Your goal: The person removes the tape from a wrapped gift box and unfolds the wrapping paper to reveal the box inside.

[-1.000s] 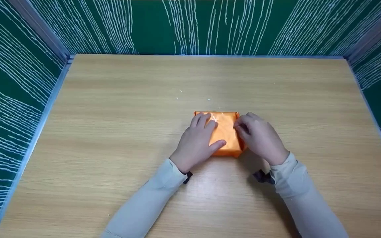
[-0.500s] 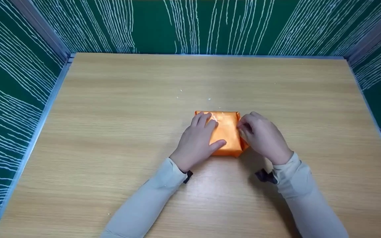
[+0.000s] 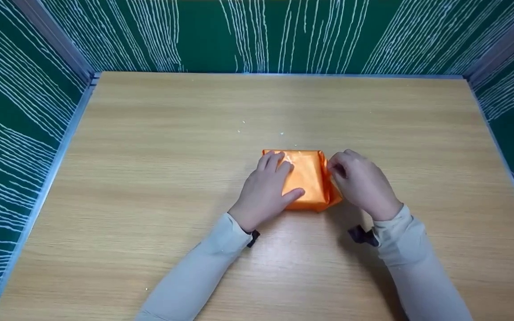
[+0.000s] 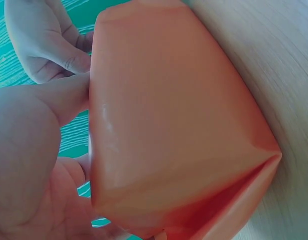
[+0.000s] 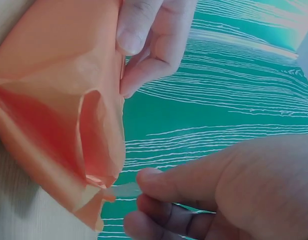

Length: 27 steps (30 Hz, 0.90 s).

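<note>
A small box-shaped package [image 3: 306, 176] in shiny orange wrapping sits on the table. My left hand [image 3: 262, 191] rests on its top with fingers spread. Beside the package's right end, my right hand [image 3: 363, 185] has thumb and fingers together. In the right wrist view, the thumb and index finger pinch a short strip of clear tape [image 5: 124, 190], whose other end is stuck to the orange wrapping. The end flap [image 5: 96, 132] there stands partly open, with folds gaping. In the left wrist view the package's near side [image 4: 159, 110] shows a folded corner at the lower right.
A wooden table [image 3: 172, 133] lies under the package, with several tiny white specks on it. Green panels [image 3: 203, 40] with white wavy lines stand along the back and both sides.
My right hand has moved a little to the right, away from the package. The wrapping at the right end has come outward with it. My left hand stays in place.
</note>
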Motion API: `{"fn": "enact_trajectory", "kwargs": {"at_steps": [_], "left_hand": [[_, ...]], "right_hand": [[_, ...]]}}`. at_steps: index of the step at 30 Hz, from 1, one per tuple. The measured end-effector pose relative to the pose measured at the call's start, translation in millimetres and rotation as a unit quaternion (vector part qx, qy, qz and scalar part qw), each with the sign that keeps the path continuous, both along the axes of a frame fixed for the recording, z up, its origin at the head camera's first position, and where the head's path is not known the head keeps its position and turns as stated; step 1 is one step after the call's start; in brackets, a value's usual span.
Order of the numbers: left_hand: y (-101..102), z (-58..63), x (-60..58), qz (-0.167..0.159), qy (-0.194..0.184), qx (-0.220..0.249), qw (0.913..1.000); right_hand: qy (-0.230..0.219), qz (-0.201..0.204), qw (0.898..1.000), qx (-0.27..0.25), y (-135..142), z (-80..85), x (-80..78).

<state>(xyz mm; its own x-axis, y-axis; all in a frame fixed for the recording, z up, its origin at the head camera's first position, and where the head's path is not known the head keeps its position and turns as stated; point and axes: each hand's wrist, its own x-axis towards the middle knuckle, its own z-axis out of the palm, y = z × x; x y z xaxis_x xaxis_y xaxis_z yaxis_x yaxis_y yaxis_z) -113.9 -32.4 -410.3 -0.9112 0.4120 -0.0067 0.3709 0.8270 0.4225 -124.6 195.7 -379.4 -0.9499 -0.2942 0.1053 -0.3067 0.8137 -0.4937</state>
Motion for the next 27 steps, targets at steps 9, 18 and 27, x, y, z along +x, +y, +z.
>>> {"fn": "enact_trajectory", "kwargs": {"at_steps": [9, 18, 27], "left_hand": [[1.2, 2.1, -0.6, -0.008, 0.016, -0.002, 0.9998], [2.4, 2.9, -1.9, -0.006, 0.006, -0.009, 0.9999], [1.2, 1.4, -1.1, -0.003, 0.016, -0.031, 0.9994]], "right_hand": [[-0.011, -0.029, 0.999, -0.007, 11.8, 7.4, -0.8], [0.022, -0.051, 0.998, -0.033, 9.8, 14.4, 1.1], [0.054, 0.13, 0.99, 0.024, -17.7, -2.2, 5.8]]}}
